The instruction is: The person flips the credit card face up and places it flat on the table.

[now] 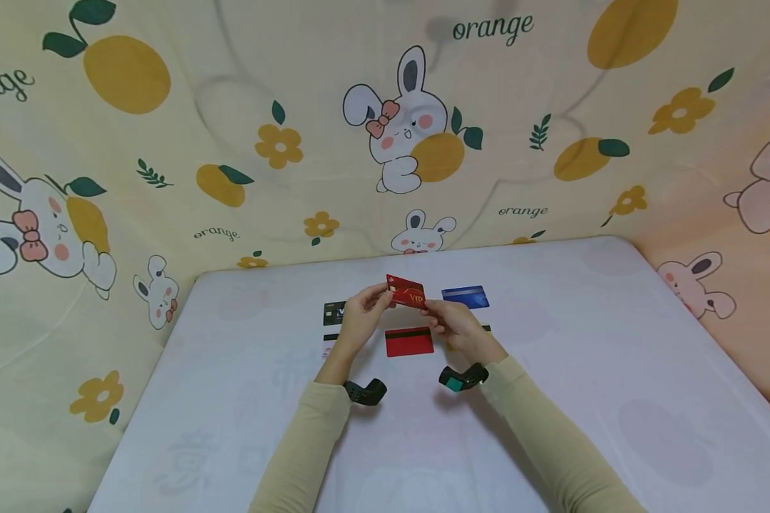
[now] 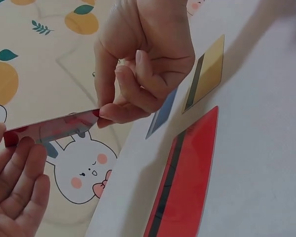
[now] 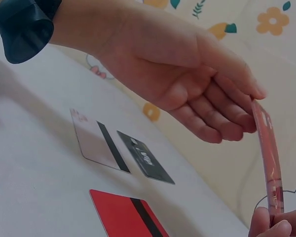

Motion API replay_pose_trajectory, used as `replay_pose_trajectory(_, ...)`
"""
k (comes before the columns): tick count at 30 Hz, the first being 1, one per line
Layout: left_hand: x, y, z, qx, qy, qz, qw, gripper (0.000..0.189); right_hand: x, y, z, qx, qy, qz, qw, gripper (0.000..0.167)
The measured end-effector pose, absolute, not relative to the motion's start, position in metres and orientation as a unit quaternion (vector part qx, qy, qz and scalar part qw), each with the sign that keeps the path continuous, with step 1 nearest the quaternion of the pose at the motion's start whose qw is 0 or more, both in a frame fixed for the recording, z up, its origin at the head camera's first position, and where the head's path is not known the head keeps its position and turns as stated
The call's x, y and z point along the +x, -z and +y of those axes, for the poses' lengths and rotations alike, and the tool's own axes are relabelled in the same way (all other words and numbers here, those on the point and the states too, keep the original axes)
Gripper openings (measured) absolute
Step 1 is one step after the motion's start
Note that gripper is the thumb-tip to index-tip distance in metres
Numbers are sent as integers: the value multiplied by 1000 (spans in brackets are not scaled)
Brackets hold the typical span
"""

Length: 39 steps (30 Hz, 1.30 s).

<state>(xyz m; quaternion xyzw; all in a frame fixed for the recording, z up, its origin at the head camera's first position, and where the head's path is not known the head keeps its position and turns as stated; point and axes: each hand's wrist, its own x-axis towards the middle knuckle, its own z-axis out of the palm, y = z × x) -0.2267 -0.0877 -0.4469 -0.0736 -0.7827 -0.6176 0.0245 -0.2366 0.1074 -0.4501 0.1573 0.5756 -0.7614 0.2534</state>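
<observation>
A red VIP card [image 1: 407, 291] is held up above the table, tilted, between both hands. My left hand [image 1: 362, 313] pinches its left end between thumb and fingers. At the opposite end, the thumb and index finger of my right hand [image 1: 458, 328] grip a corner. Edge-on, the same card [image 2: 54, 127] spans the two hands in the left wrist view. Below it a red card [image 1: 409, 343] with a black stripe lies flat. Beyond my right hand is a blue card [image 1: 465, 296]; a yellow card [image 2: 205, 74] is mostly hidden by that hand in the head view.
Left of the red card lie a black VIP card [image 3: 145, 158] and a pale pink card [image 3: 99, 140] with a dark stripe. All rest on a white-covered table [image 1: 231, 399]. A patterned cloth [image 1: 334, 57] hangs behind the table. Dark bands circle both wrists.
</observation>
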Motion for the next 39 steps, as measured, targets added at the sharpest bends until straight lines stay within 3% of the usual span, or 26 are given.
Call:
replay_pose_trajectory(20,-230,460,-94,-30,626,-779,34,30,-243,451,112,147,748,600,241,43)
replay_pose_trajectory(39,-232,471,-92,6,588,-806,66,22,-245,455,111,154,708,656,211,32)
